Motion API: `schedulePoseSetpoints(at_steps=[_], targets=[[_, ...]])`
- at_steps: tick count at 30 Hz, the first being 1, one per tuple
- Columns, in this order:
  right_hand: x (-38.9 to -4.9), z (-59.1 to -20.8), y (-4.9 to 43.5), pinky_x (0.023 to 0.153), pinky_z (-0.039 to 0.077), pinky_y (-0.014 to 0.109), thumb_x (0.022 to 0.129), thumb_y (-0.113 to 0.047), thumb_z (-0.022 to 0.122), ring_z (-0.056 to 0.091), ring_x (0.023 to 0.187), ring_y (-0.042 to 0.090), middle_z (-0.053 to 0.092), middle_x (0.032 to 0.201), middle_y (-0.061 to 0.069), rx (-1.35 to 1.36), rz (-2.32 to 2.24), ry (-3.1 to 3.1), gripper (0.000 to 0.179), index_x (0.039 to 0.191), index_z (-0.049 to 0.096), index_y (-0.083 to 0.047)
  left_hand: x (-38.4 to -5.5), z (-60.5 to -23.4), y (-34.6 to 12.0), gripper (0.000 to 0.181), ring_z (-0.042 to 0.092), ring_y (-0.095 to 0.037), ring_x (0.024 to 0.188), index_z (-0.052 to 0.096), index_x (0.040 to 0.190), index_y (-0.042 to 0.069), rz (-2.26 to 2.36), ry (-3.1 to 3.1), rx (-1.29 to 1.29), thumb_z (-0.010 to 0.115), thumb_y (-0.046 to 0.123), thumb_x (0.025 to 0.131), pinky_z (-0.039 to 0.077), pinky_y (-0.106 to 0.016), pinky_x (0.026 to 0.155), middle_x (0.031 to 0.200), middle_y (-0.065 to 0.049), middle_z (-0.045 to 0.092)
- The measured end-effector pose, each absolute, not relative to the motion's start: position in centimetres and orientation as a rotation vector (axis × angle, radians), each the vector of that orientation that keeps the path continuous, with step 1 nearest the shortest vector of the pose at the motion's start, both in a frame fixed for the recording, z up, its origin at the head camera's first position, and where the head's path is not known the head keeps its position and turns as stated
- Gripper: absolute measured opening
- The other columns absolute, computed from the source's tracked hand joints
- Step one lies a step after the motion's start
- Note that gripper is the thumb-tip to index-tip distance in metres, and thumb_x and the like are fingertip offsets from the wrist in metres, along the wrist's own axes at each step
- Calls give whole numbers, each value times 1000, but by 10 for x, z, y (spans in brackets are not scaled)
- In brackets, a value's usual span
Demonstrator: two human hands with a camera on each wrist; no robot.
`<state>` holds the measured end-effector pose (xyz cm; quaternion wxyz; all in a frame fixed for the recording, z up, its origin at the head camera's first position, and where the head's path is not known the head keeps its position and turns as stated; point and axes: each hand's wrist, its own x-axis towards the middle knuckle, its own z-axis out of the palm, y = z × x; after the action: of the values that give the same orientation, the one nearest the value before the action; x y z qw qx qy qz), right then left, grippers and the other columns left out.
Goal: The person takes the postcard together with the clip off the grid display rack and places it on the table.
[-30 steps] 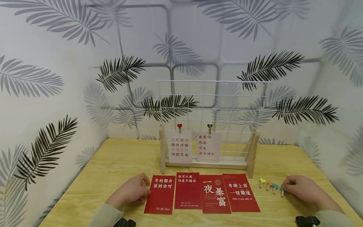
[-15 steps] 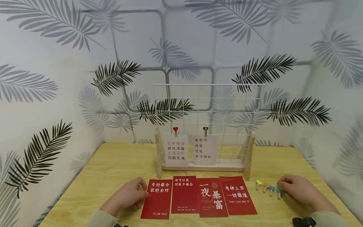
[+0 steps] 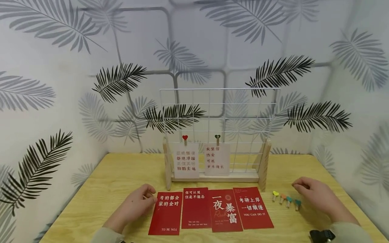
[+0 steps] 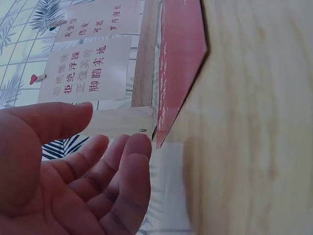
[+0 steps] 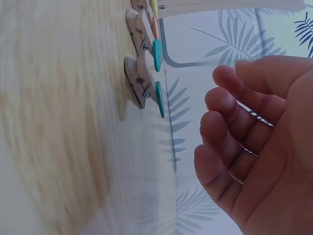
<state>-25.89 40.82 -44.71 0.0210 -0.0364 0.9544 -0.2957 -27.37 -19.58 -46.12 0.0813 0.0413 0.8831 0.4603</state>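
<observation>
Beside the leftmost red card (image 3: 165,216) is my left hand (image 3: 132,206), fingers loosely curled with nothing in them; its fingertips overlap the card's left edge in the head view. More red cards with white lettering lie in a row to the right, the last one (image 3: 253,221) slightly turned. My right hand (image 3: 317,195) hovers just right of several small wooden clothespins with heart tops: a yellow one (image 3: 275,194), an orange one (image 3: 282,197) and two teal ones, the nearest (image 5: 143,85) standing apart from the fingers. That hand is relaxed and holds nothing.
Behind the cards a white wire grid (image 3: 225,103) stands on a wooden base (image 3: 240,178). Two white lettered cards hang on it, the left one (image 3: 186,168) from a red heart clothespin (image 3: 185,138), the right one (image 3: 217,168) from a green one (image 3: 217,137). Patterned walls enclose the table (image 3: 112,175).
My right hand has lifted off the nearest teal clothespin, up and back from it. The left hand stays by the leftmost red card. The head view has shifted slightly.
</observation>
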Motion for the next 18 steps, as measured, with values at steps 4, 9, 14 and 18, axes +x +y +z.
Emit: schedulePoseSetpoints(at_steps=[4,9,14,18], targets=[[-257,-444,400,75,54,45,107,-39,51,65,101,28,68,118,14,-129,-936,2981,42,125,65,-5,-275,-460,-195,22,60,-20,88,60,117,7,1448,2650,135,67,16,98,54,-35,70,104,-5,61],[-257,-440,392,77,54,48,107,-38,52,65,103,32,68,119,14,-169,-915,3032,40,126,66,-5,-275,-457,-197,25,63,-20,96,59,121,7,1487,2667,175,65,16,99,55,-38,76,113,-7,62],[-256,-437,387,80,54,53,107,-37,53,65,105,35,69,119,14,-192,-910,3081,39,126,66,-6,-274,-447,-196,25,63,-19,100,60,121,10,1469,2712,237,66,20,99,53,-40,83,117,-9,63],[-256,-433,382,79,54,52,107,-37,52,65,104,33,69,119,13,-229,-916,3101,38,126,66,-7,-275,-440,-194,24,63,-18,100,60,120,13,1466,2724,300,67,24,99,53,-40,85,118,-9,63]])
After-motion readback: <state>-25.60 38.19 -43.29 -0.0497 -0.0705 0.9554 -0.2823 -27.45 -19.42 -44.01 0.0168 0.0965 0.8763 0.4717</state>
